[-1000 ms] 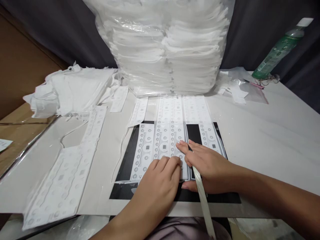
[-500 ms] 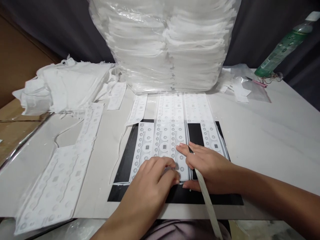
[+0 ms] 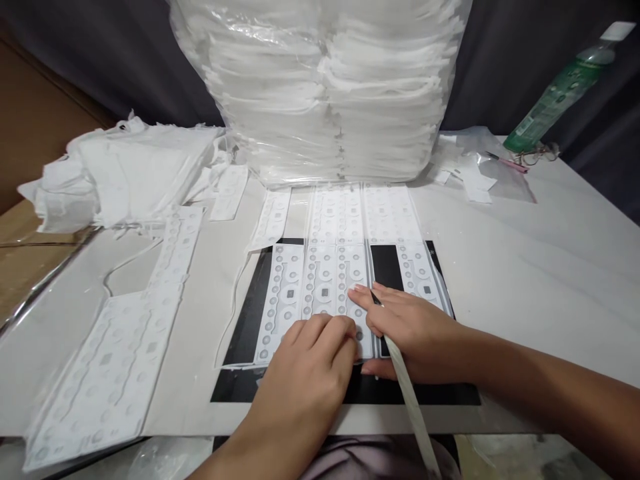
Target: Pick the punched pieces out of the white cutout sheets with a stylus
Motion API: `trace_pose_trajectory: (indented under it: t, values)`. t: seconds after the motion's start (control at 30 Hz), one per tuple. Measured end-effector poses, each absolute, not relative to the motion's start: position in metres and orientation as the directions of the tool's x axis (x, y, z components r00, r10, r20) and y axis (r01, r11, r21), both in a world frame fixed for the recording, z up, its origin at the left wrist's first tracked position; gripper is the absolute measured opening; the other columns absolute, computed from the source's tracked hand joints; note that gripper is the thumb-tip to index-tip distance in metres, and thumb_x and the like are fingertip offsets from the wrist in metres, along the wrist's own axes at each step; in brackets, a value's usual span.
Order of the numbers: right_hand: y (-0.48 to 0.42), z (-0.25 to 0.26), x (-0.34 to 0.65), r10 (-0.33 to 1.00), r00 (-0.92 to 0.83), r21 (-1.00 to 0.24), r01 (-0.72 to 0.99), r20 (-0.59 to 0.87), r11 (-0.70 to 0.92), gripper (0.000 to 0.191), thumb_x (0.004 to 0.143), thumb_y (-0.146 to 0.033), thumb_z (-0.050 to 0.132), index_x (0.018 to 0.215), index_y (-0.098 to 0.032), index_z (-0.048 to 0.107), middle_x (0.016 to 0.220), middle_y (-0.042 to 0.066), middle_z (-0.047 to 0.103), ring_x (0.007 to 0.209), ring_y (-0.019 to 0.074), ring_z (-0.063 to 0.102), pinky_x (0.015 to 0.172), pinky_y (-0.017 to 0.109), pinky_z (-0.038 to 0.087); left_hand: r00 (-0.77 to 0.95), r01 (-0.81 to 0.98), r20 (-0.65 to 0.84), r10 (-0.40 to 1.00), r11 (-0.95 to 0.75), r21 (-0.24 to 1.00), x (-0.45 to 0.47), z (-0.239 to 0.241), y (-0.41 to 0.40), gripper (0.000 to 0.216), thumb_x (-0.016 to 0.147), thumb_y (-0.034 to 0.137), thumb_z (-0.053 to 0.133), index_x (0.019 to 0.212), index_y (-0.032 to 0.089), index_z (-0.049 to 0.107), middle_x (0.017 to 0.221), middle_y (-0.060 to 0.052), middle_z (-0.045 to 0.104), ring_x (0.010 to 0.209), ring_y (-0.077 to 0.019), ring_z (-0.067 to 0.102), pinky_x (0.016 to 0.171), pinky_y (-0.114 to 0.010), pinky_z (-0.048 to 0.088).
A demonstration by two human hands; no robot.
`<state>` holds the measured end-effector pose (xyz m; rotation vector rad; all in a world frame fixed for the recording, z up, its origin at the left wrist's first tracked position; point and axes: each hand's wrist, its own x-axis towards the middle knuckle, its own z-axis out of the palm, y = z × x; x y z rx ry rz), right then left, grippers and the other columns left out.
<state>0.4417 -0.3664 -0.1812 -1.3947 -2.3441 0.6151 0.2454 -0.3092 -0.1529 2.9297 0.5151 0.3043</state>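
Observation:
A white sheet printed with grey circles and wavy lines (image 3: 320,273) lies in strips over a black mat (image 3: 400,397). My left hand (image 3: 310,360) rests at its near edge, fingers curled down and pressed together; what is under the fingertips is hidden. Beside it, my right hand (image 3: 415,333) grips a slender pale-handled tool with a dark pointed tip (image 3: 410,400). That tip pokes out between the fingers, and the handle slants down toward my lap. The right fingertips lie on the printed strip, next to a bare black gap in the sheet.
A tall plastic-wrapped stack of white sheets (image 3: 330,100) stands at the back. More printed sheets (image 3: 105,360) and a white pile (image 3: 135,167) lie left. At the back right are paper scraps (image 3: 475,180), a pink-handled tool (image 3: 513,163) and a green bottle (image 3: 560,93).
My left fingers have curled in further at the sheet's near edge. My right hand keeps its place on the sheet with the tool. The whole view has shifted slightly.

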Motion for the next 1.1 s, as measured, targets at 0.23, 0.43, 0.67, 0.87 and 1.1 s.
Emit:
trace_pose_trajectory:
  t: [0.23, 0.43, 0.67, 0.87, 1.1]
  values:
    - [-0.368, -0.184, 0.441, 0.898, -0.434, -0.504, 0.761, 0.072, 0.408, 0.069, 0.085, -0.049, 0.057, 0.135, -0.004, 0.040, 0.145, 0.021, 0.039, 0.139, 0.0284, 0.031, 0.113, 0.047, 0.030, 0.922, 0.369, 0.115, 0.368, -0.929, 0.021, 0.255, -0.157, -0.314, 0.018, 0.078, 0.001, 0.048, 0.079, 0.014, 0.059, 0.081, -0.006, 0.058, 0.069, -0.0219, 0.049, 0.057, -0.034, 0.039]
    - [-0.367, -0.180, 0.440, 0.893, -0.448, -0.481, 0.776, 0.035, 0.409, 0.057, 0.087, -0.050, 0.055, 0.125, -0.008, 0.051, 0.147, 0.022, 0.035, 0.138, 0.0305, 0.031, 0.113, 0.049, 0.030, 0.898, 0.429, 0.091, 0.431, -0.902, 0.039, 0.253, -0.161, -0.318, 0.019, 0.075, -0.002, 0.045, 0.080, 0.012, 0.058, 0.084, -0.009, 0.057, 0.070, -0.0229, 0.050, 0.058, -0.036, 0.043]
    - [-0.368, -0.181, 0.441, 0.898, -0.437, -0.496, 0.771, 0.043, 0.399, 0.060, 0.087, -0.046, 0.055, 0.131, -0.007, 0.045, 0.147, 0.019, 0.037, 0.139, 0.0276, 0.030, 0.114, 0.047, 0.029, 0.868, 0.423, 0.173, 0.465, -0.877, 0.229, 0.243, -0.168, -0.321, 0.020, 0.081, 0.000, 0.037, 0.082, 0.014, 0.051, 0.093, -0.010, 0.052, 0.079, -0.0230, 0.046, 0.065, -0.037, 0.042]
    - [-0.367, -0.180, 0.441, 0.899, -0.438, -0.512, 0.771, 0.006, 0.379, 0.062, 0.087, -0.048, 0.055, 0.131, -0.006, 0.045, 0.146, 0.020, 0.039, 0.140, 0.0282, 0.029, 0.114, 0.047, 0.030, 0.818, 0.443, 0.237, 0.524, -0.837, 0.320, 0.231, -0.159, -0.308, 0.015, 0.091, 0.009, 0.038, 0.087, 0.016, 0.050, 0.096, -0.006, 0.048, 0.089, -0.0205, 0.045, 0.075, -0.035, 0.041]
    - [-0.367, -0.181, 0.442, 0.896, -0.443, -0.494, 0.772, 0.034, 0.400, 0.074, 0.088, -0.048, 0.054, 0.141, -0.001, 0.032, 0.146, 0.021, 0.039, 0.139, 0.0276, 0.031, 0.114, 0.045, 0.028, 0.937, 0.261, 0.182, 0.298, -0.944, 0.202, 0.237, -0.154, -0.303, 0.014, 0.093, 0.011, 0.043, 0.089, 0.015, 0.056, 0.105, -0.007, 0.051, 0.095, -0.0236, 0.045, 0.077, -0.038, 0.040]
